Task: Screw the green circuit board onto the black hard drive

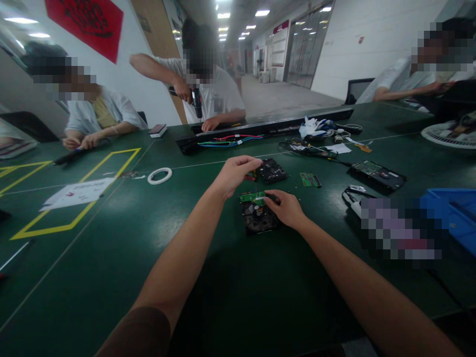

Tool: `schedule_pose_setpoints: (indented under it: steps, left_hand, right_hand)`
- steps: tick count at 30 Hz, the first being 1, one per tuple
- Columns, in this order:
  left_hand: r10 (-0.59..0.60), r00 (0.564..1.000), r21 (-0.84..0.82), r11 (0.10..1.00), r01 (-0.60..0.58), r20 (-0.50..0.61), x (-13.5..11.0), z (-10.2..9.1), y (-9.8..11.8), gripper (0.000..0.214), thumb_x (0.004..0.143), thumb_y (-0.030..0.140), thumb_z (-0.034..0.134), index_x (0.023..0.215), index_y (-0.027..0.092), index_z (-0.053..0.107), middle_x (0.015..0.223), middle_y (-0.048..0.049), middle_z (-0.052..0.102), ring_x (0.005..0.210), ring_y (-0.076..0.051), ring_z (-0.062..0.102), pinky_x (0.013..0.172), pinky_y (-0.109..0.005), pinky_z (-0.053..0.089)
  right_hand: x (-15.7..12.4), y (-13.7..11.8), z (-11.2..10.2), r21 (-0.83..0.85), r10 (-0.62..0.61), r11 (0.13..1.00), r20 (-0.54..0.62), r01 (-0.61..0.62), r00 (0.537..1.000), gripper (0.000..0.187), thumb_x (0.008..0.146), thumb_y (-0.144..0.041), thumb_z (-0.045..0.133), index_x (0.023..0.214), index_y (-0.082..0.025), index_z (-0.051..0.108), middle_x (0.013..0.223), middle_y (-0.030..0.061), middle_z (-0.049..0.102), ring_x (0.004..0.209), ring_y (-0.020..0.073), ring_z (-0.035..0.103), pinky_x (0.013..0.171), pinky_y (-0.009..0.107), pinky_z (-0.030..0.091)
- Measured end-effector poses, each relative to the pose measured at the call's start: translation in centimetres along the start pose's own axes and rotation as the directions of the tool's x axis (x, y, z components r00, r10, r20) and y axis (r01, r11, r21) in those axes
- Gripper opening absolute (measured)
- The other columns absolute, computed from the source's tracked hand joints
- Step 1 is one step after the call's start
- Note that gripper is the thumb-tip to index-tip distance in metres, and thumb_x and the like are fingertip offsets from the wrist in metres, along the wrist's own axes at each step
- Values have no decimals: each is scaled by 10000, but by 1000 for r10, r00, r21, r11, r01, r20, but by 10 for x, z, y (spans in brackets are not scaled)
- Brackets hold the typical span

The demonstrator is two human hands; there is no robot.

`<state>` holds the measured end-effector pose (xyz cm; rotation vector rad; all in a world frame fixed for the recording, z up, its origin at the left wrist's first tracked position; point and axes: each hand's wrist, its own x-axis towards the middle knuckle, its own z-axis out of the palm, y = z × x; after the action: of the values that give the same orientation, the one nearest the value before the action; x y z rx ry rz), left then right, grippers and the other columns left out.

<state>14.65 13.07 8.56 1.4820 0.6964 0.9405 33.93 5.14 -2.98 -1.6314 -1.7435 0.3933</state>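
Note:
My left hand (238, 174) is closed in a pinch on a small screwdriver (255, 174), mostly hidden by the fingers, whose thin shaft points down at a green circuit board (252, 198). That board lies over the far end of an opened hard drive (259, 220) on the table. The fingers of my right hand (285, 207) pinch the board's right edge. Just beyond sits a second hard drive (273, 171), its dark underside up. A loose green circuit board (310, 179) lies right of it.
On the green table (178, 277) are a white tape roll (159, 171), paper (78, 192), cables (308, 148), another hard drive (378, 174) and a blue bin (455, 210). Across the table, a person holds a power drill (196, 102) over a long black bar (275, 128); other people sit at both sides.

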Motion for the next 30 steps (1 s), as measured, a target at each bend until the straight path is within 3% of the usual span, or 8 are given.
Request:
schedule_pose_setpoints:
  steps: [8,21,30]
  left_hand:
    - [-3,1000,-2,1000,3,8,0,-2,1,308,870,393,715,1075,171,777,1094,-100,739,934,-178,667,704,-266,547]
    - [-21,999,-50,999,19,-42,0,1,1,270,843,380,766,972,169,660,1004,-76,721,866,-162,675,691,-272,570]
    - [-29,1000,-63,998,30,12,2,0,0,184,876,331,669,949,163,687,968,-90,750,903,-191,703,666,-269,564]
  right_hand:
    - [0,1,1,1,5,1000,-9,-5,1000,366,950,-453,642,1246,-255,725,1164,61,777,839,221,722,780,374,583]
    - [0,4,2,35,-5,999,-4,6,1000,374,953,-475,639,1250,-264,720,1200,60,765,873,217,727,799,365,580]
    - [0,3,3,5,4,1000,-7,-4,1000,376,946,-453,650,1249,-244,726,1160,64,776,817,205,708,758,349,566]
